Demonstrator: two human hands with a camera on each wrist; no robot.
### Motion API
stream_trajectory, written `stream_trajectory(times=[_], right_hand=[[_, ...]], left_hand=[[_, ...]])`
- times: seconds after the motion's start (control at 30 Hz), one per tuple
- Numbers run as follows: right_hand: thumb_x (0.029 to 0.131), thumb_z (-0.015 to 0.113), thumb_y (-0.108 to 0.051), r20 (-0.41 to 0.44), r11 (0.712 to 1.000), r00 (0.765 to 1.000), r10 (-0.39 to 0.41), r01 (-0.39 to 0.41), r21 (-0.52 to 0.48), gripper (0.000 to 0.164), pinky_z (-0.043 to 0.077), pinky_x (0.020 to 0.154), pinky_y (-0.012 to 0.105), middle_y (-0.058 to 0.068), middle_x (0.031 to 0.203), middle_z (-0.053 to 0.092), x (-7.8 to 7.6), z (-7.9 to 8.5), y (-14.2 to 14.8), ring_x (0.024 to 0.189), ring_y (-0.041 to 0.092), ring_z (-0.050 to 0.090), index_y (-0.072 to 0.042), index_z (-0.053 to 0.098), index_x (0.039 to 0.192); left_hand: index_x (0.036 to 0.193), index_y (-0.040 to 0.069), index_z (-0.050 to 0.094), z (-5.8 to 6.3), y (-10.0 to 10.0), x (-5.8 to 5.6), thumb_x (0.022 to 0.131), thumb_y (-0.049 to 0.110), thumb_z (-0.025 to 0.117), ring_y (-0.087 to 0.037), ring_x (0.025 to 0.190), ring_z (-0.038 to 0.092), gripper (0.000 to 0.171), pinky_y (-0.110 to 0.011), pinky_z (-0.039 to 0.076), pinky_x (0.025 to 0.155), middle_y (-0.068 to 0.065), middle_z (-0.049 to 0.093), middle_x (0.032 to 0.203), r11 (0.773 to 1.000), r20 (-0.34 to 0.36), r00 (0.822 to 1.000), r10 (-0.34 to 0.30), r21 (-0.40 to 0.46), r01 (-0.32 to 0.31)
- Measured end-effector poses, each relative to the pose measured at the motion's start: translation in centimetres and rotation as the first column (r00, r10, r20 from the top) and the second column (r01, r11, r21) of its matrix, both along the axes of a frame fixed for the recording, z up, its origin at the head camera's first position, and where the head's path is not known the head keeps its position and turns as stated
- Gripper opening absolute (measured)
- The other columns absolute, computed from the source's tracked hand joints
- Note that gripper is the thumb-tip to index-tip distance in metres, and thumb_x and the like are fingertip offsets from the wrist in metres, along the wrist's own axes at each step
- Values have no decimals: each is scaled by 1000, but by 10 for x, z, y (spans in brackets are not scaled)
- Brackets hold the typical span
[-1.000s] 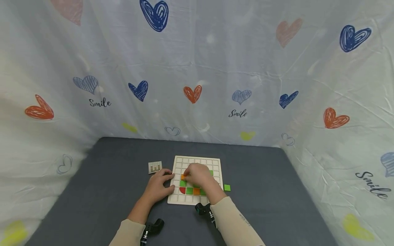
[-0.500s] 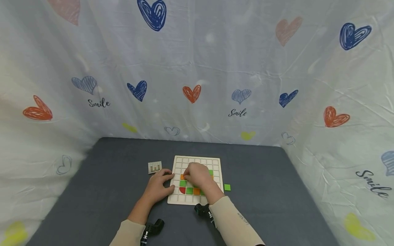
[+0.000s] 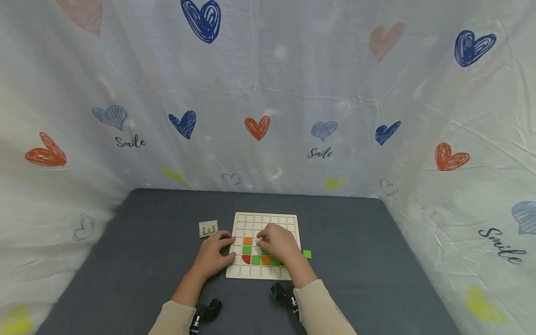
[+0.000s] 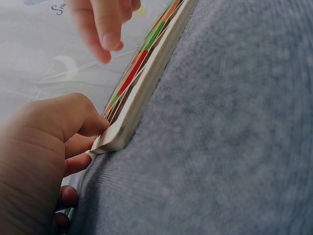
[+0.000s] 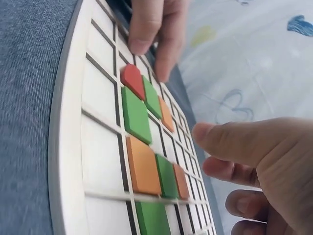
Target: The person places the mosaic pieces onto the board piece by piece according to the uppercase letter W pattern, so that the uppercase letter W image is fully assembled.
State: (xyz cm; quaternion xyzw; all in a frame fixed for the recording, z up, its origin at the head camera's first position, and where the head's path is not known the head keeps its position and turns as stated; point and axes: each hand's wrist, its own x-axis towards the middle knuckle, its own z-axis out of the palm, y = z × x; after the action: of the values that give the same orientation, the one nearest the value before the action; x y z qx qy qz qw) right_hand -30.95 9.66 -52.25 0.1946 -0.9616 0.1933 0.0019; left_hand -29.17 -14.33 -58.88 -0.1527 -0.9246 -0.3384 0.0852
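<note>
A pale wooden grid board (image 3: 247, 271) lies on the table with green, orange and red tiles in some squares. My left hand (image 3: 211, 257) rests at the board's left edge, thumb and index fingertip apart along the rim. Over the middle of the board is my right hand (image 3: 279, 243), its fingers loosely bent. The right wrist view shows a gap between its thumb (image 5: 203, 133) and fingers, with nothing held. To its left lies an orange tile (image 3: 248, 241), above a green tile (image 3: 247, 250) and a red rounded tile (image 3: 246, 259). The right hand hides some squares.
A small patterned card (image 3: 208, 228) lies left of the board, beyond the left hand. One loose green tile (image 3: 307, 254) is just off the board's right side. A grey cloth (image 3: 356, 260) covers the table, and a heart-printed curtain (image 3: 289, 102) hangs behind and at both sides.
My right hand has come away from the orange tile and moved right, leaving that tile in view on the board. The left hand keeps its place at the board's edge.
</note>
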Motion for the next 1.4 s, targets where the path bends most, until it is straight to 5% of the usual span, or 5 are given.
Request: stream_trajectory(times=[0.5,0.83,1.0,1.4], right_hand=[[94,80,-23,-6,992,996,-94,93,-88,27,57,75,38,1,105,68,35,9,55,89,18,66,-12,80,118],[92,76,-14,-57,973,972,-228,226,-39,31,55,70,37,2,103,67,48,-5,98,83,16,62,-8,78,122],[85,75,-10,-66,962,960,-271,273,21,36,55,70,40,5,104,66,49,-10,117,80,17,59,-6,79,121],[84,84,-14,-47,970,973,-228,231,79,20,58,73,41,0,94,66,41,-15,127,80,17,64,-11,86,103]], left_hand=[[131,10,76,-2,-1,-1,88,22,78,-34,121,62,45,-60,49,102,-8,64,132,1000,-19,1000,-18,10,18],[133,8,74,1,-1,1,89,21,77,-36,124,60,46,-61,47,104,-9,63,134,1000,-2,1000,-16,25,16],[134,8,74,3,-1,1,90,21,77,-37,125,60,46,-62,46,105,-10,63,134,1000,4,1000,-11,14,11],[134,10,74,1,-1,0,90,21,76,-35,125,60,46,-61,46,106,-9,63,134,1000,11,1000,-13,7,12]])
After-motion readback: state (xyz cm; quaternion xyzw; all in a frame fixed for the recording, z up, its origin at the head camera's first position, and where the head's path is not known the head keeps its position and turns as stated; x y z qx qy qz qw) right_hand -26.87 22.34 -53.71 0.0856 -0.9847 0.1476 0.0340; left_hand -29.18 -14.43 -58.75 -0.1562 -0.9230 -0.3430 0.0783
